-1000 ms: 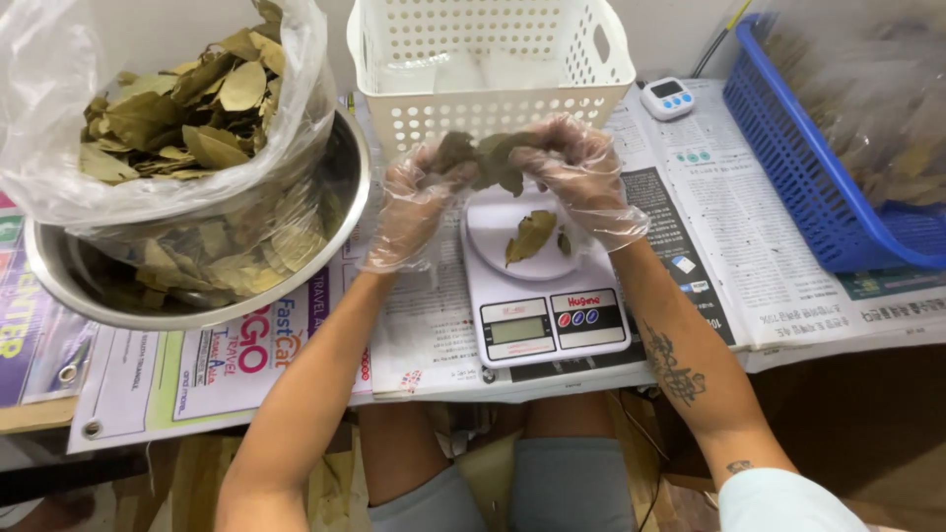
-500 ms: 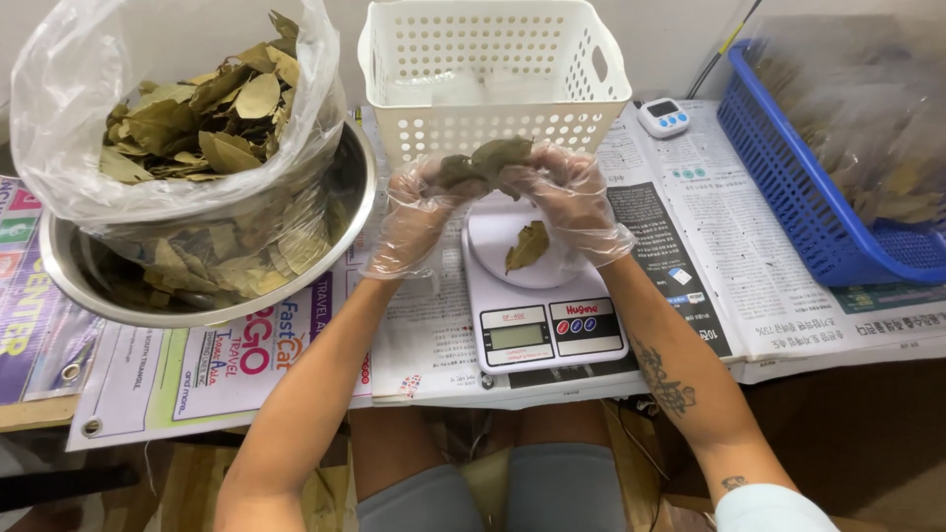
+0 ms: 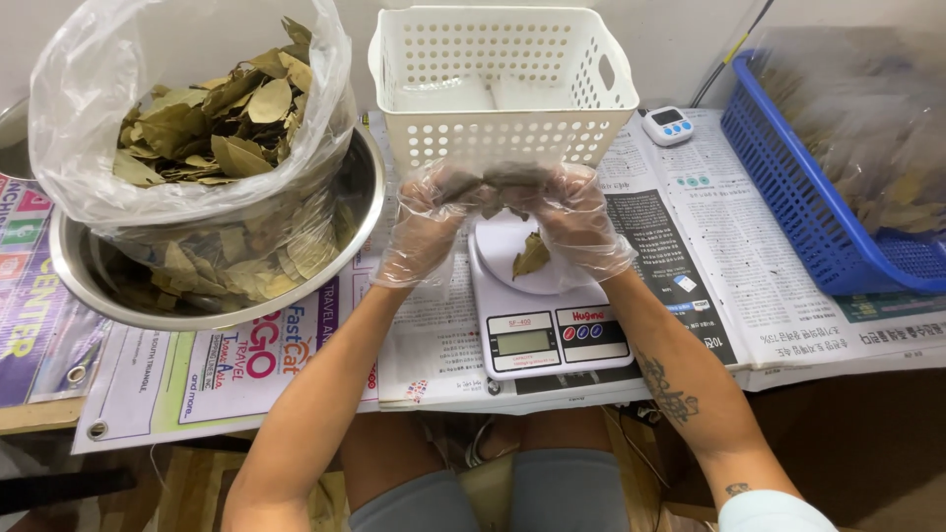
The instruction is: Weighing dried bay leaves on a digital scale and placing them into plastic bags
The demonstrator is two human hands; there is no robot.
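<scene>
Dried leaves [image 3: 490,184] (brown, blurred) between gloved hands

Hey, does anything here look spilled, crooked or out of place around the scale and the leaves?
Nothing stands out. One dried leaf lies on the scale platform, and both gloved hands, left hand and right hand, hold a bunch of leaves above it. The remaining leaves stay inside the plastic bag in the metal bowl.

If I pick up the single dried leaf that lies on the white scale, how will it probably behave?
The dried leaf looks thin and curled, so it is probably very light and could slide or blow off the smooth scale plate. Its dry, wrinkled surface suggests it is brittle and may crack if pinched hard. Being flat, it is unlikely to roll.
</scene>
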